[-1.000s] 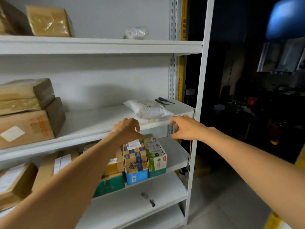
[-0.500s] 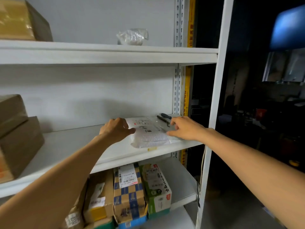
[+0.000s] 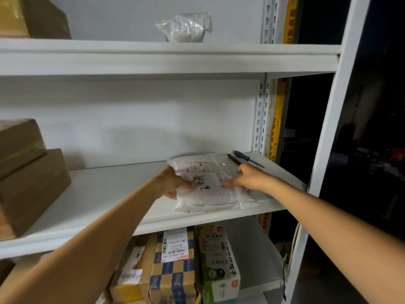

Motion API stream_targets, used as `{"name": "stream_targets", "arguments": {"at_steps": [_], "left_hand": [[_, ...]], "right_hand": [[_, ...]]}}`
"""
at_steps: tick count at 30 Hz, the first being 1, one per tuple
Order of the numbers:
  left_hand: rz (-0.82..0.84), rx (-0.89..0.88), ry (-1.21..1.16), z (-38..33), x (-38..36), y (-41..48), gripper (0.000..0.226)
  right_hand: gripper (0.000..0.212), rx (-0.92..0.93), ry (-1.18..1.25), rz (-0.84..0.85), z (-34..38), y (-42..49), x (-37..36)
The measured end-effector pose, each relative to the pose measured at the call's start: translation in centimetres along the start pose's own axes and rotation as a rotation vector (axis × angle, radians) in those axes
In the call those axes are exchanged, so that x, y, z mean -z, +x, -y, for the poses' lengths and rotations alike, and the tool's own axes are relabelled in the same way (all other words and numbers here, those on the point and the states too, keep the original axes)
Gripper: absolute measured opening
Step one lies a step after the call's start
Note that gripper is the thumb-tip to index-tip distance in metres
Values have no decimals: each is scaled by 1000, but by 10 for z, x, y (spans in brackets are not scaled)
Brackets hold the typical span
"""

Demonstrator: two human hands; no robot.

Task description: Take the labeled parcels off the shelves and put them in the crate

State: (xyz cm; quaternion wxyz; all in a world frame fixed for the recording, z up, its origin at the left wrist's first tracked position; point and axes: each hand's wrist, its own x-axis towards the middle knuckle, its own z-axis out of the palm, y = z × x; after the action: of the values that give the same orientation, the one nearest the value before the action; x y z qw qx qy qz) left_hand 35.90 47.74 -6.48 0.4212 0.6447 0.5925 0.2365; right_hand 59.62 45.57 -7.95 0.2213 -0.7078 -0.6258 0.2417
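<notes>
— What sits closest, down low?

— On the lower shelf (image 3: 252, 255), three labelled cartons side by side: a brown carton (image 3: 131, 279) with a yellow band, a blue-and-tan checkered carton (image 3: 173, 273) and a green carton (image 3: 219, 266), each touching the next.

— And the hands?

— Both are on the white parcel (image 3: 208, 198), which lies flat on the middle shelf (image 3: 98, 194) near its front edge, handwriting and a printed label facing up. The left grip (image 3: 173, 183) clasps its left edge, thumb on top. The right grip (image 3: 249, 178) holds its right side, thumb laid across the label; fingertips show under the clear flap.

— Anything beside it?

— Just behind the right grip lie two screwdrivers (image 3: 241, 156), one with a blue handle. Well to the left, two brown boxes (image 3: 28, 183) are stacked on the same shelf.

— Farther up?

— On the top shelf (image 3: 153, 60), a crumpled plastic bag (image 3: 186, 26) stands against the wall, and a taped brown box (image 3: 32, 16) sits at the far left
</notes>
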Motion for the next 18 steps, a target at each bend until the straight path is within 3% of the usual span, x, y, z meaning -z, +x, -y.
{"name": "stream_targets", "arguments": {"at_steps": [5,11,18], "left_hand": [[38,72,-145,7,-2,4,99],[77,37,-296,17,-4,3,110],[106,-142,-431,32,-2,-2,107]], "right_hand": [[99,-87,362,113,-9,5,-8],[99,-75,618,109,-4,-3,-17],[104,25,646,-53,6,-33,-28]]}}
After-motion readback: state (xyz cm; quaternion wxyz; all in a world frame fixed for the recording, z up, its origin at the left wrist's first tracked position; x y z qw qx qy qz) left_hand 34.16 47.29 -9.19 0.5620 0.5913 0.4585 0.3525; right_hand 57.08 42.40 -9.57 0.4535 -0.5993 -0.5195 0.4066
